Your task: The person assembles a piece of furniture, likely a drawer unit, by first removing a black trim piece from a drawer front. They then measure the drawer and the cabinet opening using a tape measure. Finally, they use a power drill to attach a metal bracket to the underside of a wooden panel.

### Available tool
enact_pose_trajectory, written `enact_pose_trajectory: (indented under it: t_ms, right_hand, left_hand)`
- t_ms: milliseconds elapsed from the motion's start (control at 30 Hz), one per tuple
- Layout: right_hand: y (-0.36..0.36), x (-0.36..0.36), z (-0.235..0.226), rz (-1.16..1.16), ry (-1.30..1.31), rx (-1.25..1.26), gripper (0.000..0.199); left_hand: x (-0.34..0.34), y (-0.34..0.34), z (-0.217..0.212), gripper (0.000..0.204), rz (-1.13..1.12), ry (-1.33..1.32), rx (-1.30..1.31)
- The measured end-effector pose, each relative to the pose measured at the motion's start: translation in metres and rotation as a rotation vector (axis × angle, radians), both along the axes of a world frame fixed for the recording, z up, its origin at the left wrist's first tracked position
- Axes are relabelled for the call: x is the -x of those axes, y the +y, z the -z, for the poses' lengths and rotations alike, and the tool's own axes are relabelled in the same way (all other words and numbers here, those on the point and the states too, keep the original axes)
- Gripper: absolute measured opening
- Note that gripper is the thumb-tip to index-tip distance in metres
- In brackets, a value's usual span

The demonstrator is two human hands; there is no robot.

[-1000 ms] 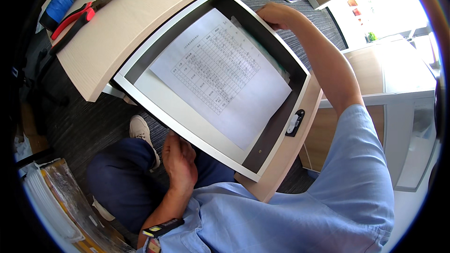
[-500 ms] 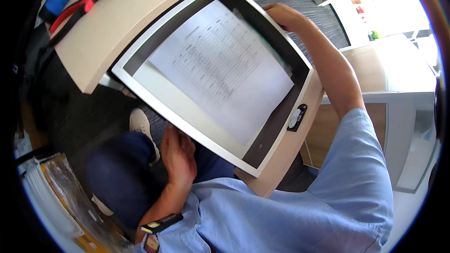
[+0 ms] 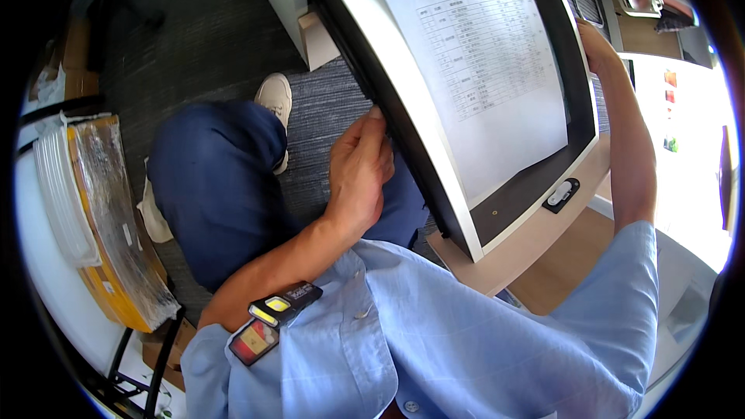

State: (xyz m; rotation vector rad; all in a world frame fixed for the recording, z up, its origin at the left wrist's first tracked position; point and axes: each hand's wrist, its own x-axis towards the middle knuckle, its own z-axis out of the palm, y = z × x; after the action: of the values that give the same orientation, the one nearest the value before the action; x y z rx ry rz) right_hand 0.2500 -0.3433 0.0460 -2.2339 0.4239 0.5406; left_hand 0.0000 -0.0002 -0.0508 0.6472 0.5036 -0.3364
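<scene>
Left hand (image 3: pixel 358 174) is on the near left edge of the tray (image 3: pixel 388 101), fingers curled under the dark underside, thumb along the white rim: that grip is clamped on the tray's edge. Right hand (image 3: pixel 599 46) is up at the far right edge, fingers wrapped over the rim, clamped there too, arm stretched out long. So the tray sits between the two hands, held by opposite sides and tilted, its left side toward the person's lap.

Inside it lies a sheet of paper (image 3: pixel 497 70) printed with a table, flat against the dark bottom, with a band of bare dark floor showing along the lower right side and at the top left corner. The white rim runs unbroken along the left edge.

Under the tray's lower corner, the pale wooden bench (image 3: pixel 528 252) pokes out, with a small black latch (image 3: pixel 560 195) just beside the tray's rim. The tray's corner is close over that wood.

To the left of the left hand there is open room: grey carpet (image 3: pixel 310 116), the person's knee in dark blue trousers (image 3: pixel 217 186) and a white shoe (image 3: pixel 273 97). Further left, well apart, a stack of plastic-wrapped yellow packets (image 3: pixel 116 217) rests on a rack.
</scene>
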Motion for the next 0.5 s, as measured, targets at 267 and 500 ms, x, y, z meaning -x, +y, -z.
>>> enact_pose_trajectory:
  t_ms: [267, 500]
  right_hand:
    - [-0.028, -0.011, 0.005, 0.058, 0.036, 0.004, 0.032]
    - [-0.02, -0.005, 0.005, 0.077, 0.074, 0.064, 0.037]
  left_hand:
    - [0.001, -0.007, 0.007, 0.04, 0.011, 0.134, 0.432]
    - [-0.002, -0.007, 0.002, 0.043, -0.03, 0.201, 0.294]
